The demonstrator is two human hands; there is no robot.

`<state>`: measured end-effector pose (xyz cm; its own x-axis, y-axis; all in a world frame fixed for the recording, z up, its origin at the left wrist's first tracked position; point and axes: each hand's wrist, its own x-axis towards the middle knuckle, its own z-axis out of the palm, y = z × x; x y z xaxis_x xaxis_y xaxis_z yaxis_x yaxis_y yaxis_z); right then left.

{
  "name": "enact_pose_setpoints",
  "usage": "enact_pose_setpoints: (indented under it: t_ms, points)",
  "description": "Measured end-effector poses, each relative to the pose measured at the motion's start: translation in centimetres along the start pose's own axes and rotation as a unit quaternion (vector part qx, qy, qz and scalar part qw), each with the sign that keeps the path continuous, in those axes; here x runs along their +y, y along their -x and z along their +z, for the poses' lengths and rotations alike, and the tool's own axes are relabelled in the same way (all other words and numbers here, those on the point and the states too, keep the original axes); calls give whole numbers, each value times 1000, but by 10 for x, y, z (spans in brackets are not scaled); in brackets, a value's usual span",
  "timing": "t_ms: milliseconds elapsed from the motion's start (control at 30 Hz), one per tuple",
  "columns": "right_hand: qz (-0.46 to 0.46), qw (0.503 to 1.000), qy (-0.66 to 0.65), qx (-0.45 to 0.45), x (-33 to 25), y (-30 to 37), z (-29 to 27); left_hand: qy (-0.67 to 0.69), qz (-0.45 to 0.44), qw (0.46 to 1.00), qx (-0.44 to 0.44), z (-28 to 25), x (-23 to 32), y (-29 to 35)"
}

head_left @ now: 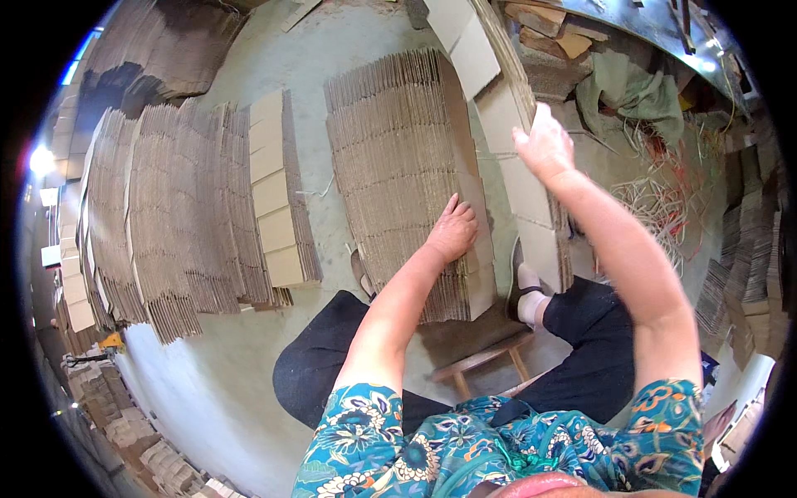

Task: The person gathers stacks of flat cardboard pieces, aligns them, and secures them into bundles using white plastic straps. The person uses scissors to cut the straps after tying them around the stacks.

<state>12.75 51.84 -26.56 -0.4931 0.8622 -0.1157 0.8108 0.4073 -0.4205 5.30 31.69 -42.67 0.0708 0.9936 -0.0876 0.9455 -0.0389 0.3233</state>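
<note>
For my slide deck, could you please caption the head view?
Left hand on a cardboard stack, right hand gripping a cardboard bundle beside it.

The left hand point(454, 231) is on the right part of a cardboard stack point(386, 158) on the floor point(332, 41). Well to that hand's left stands a cardboard row point(174, 207), with a cardboard pile point(166, 50) behind it. The right hand point(546, 149) is on a cardboard bundle point(523, 187), right of the stack. Straps point(656, 199) lie right of this hand, a cloth point(627, 95) beyond it to the right. A stool point(483, 356) stands nearer the body than both hands.
</note>
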Motion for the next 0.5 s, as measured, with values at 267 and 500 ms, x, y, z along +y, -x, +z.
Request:
enact_pose_setpoints:
  t_ms: [267,500]
  points:
    - [117,992,-35,27,21,70,93,60,-22,998,23,-7,6,-11]
    - [120,993,-7,-3,30,93,151,77,-24,995,54,-3,-3,-11]
